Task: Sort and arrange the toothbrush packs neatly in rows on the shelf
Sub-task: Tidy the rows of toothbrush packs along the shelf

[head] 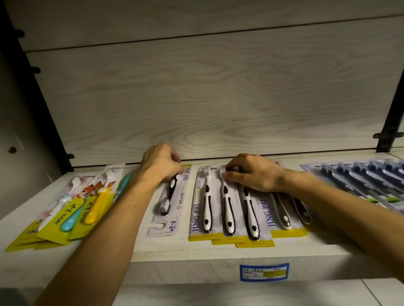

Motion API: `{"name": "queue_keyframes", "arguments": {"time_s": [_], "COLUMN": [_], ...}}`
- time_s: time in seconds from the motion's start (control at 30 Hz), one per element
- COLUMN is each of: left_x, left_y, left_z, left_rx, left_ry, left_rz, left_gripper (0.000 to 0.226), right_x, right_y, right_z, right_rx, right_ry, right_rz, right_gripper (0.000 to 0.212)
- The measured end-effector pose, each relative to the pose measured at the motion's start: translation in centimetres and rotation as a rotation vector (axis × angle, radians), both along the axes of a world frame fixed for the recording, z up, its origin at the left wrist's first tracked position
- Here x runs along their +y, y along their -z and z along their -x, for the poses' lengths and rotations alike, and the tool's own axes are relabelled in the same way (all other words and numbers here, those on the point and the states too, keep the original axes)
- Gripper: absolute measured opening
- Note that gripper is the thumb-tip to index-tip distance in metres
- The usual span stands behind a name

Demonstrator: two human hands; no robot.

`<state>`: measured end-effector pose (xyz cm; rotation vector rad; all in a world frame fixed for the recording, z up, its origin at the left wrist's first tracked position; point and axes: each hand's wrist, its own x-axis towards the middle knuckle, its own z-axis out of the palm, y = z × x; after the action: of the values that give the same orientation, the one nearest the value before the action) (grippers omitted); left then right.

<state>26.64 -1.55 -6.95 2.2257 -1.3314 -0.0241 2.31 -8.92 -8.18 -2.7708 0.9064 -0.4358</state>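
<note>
On the pale wooden shelf (202,254) my left hand (160,161) grips the far end of a single black toothbrush pack (169,209), which lies reversed with its hang hole toward me. My right hand (252,172) rests with curled fingers on the far ends of a row of overlapping black-and-white JING PAI packs (228,212). Children's packs with yellow cards (69,208) lie fanned at the left. Dark blue toothbrush packs (372,178) overlap in a row at the right.
A blue price label (264,271) is stuck to the shelf's front edge. A wood-grain back panel (216,92) closes the shelf behind. Black brackets (388,135) stand at both sides.
</note>
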Motion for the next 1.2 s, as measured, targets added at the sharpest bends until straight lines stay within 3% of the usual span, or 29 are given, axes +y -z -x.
{"name": "queue_keyframes", "arguments": {"time_s": [0.13,0.33,0.57,0.7,0.83,0.9,0.97,1.07,1.13,1.2], "left_x": [-0.1,0.0,0.2,0.0,-0.3,-0.3,-0.4,0.1,0.6,1.1], "left_y": [-0.2,-0.7,0.4,0.4,0.8,0.9,1.0,1.0,1.1,1.4], "left_z": [0.1,1.7,3.9,4.3,4.8,5.0,4.8,4.2,4.1,4.2], "left_rx": [0.035,0.186,0.343,0.453,0.466,0.518,0.523,0.466,0.456,0.444], "left_ry": [-0.012,0.02,0.082,0.081,0.053,0.068,0.103,0.182,0.232,0.242], "left_rz": [0.091,0.138,0.13,0.184,0.242,0.244,0.246,0.23,0.191,0.15], "left_gripper": [0.021,0.03,0.024,0.025,0.016,0.015,0.013,0.01,0.013,0.016], "right_x": [-0.1,0.1,1.5,4.1,7.2,7.7,7.7,7.2,7.3,7.7], "right_y": [0.0,-0.5,-1.4,-1.7,-1.0,-0.8,-0.9,-1.1,-1.1,-0.8], "right_z": [0.0,0.5,1.3,1.6,1.2,0.8,0.7,1.1,1.2,0.8], "right_rx": [-0.012,-0.181,-0.314,-0.324,-0.205,-0.172,-0.172,-0.209,-0.28,-0.273], "right_ry": [0.013,0.026,0.041,0.066,0.134,0.169,0.164,0.057,0.059,0.11], "right_rz": [-0.029,-0.103,-0.148,-0.158,-0.137,-0.089,-0.074,-0.183,-0.257,-0.233], "right_gripper": [0.024,0.051,0.045,0.056,0.078,0.072,0.054,0.032,0.042,0.067]}}
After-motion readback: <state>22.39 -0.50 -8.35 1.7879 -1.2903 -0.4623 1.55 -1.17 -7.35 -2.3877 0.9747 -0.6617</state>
